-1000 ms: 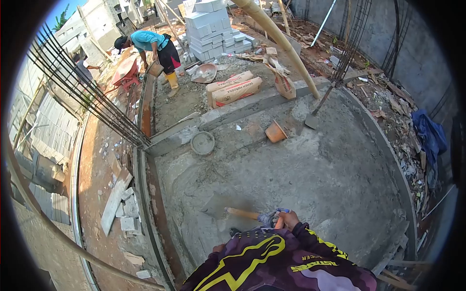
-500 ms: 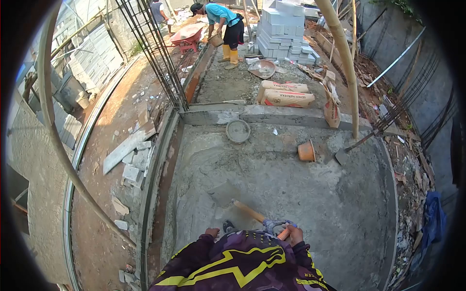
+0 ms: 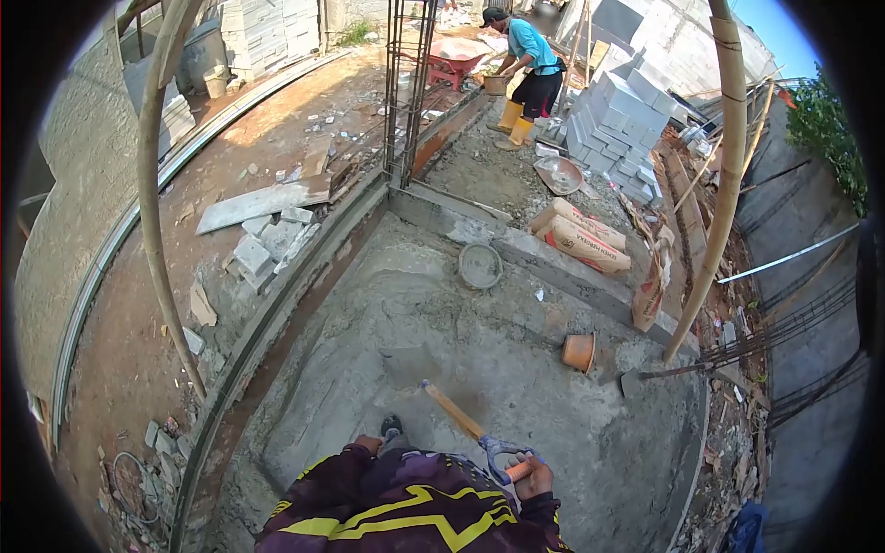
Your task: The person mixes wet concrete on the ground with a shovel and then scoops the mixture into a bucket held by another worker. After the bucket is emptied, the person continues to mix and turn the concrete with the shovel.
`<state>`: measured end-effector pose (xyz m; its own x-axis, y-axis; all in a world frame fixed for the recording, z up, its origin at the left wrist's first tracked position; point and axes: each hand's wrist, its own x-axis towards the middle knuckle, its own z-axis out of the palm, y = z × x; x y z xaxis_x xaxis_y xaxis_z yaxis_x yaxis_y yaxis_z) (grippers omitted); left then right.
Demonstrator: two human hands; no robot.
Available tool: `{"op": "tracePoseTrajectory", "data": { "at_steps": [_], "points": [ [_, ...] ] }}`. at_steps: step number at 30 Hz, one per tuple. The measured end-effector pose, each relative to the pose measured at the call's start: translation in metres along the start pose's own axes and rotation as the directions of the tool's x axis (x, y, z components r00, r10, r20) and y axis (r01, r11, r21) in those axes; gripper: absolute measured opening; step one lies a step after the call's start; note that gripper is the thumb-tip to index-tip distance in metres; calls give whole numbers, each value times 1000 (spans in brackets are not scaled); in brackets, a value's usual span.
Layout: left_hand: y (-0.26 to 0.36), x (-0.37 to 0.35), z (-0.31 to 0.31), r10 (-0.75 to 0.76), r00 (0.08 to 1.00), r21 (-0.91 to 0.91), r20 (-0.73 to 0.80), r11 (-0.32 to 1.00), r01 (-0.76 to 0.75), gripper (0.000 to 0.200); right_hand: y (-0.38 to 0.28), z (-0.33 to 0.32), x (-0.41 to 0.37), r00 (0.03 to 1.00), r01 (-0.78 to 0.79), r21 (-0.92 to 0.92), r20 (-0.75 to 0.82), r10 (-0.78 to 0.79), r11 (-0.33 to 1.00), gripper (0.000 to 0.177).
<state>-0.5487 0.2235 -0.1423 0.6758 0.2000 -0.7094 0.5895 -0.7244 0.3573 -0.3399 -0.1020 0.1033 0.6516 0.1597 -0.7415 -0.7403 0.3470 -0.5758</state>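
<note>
My right hand (image 3: 533,476) is closed around the orange grip of a shovel (image 3: 454,411). Its wooden shaft slants forward and left, and the grey blade (image 3: 409,365) lies on the wet cement floor (image 3: 544,419), hard to tell from the mortar. My left hand (image 3: 369,444) is low, beside my leg and above my dark shoe (image 3: 392,425); its fingers do not show clearly. A round mortar-filled pan (image 3: 480,266) rests near the far low wall. Farther right, an orange bucket (image 3: 579,352) lies tipped on its side.
Another shovel (image 3: 636,382) lies at the right. Cement bags (image 3: 583,241) sit beyond the low wall (image 3: 442,214). Bamboo poles (image 3: 724,184) stand on both sides. A co-worker (image 3: 527,69) bends over a bucket (image 3: 495,85) near a red wheelbarrow (image 3: 454,59) and stacked blocks (image 3: 619,120).
My view has turned and tilted, so the scene appears rotated. My right hand stays on the shovel grip, and the blade remains on the floor. The co-worker is still bent over the bucket.
</note>
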Motion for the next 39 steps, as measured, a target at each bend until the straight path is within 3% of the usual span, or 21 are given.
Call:
{"op": "tracePoseTrajectory", "data": {
  "at_steps": [3,6,7,11,13,16,18,19,22,25,31,39],
  "points": [
    [-25,11,14,-147,989,-257,6,956,144,24,-4,17,0,1000,29,-20,-10,-30,999,26],
    [-68,35,45,-152,988,-329,-27,935,135,33,-6,31,2,997,78,-13,12,-78,997,25],
    [-84,46,59,-236,971,-433,-33,879,199,30,-7,38,3,996,94,-15,-3,-94,995,24],
    [-84,4,14,13,997,-40,-81,999,-16,26,-9,50,16,990,134,40,32,-135,990,23],
    [-97,11,22,-220,973,-471,-67,867,163,25,-11,75,4,983,176,15,44,-176,984,18],
    [-101,13,22,-417,908,-762,27,580,289,36,-13,88,4,978,180,49,99,-184,982,17],
    [-104,18,21,-512,852,-832,112,420,362,46,-12,93,5,976,175,76,119,-183,982,17],
    [-104,18,22,-510,856,-848,86,413,331,56,-12,94,8,973,183,71,128,-191,981,19],
    [-84,1,4,-569,819,-843,75,403,357,38,-11,99,7,969,213,31,118,-215,977,24],
    [-105,39,52,-573,819,-800,-14,499,335,38,-16,118,3,968,243,-55,80,-238,969,22],
    [-94,30,50,-650,760,-875,0,368,315,39,-24,129,17,955,283,-131,133,-266,950,21],
    [-86,7,16,-570,814,-905,109,281,318,41,-23,161,3,949,313,-89,45,-311,945,22]
  ]
}}
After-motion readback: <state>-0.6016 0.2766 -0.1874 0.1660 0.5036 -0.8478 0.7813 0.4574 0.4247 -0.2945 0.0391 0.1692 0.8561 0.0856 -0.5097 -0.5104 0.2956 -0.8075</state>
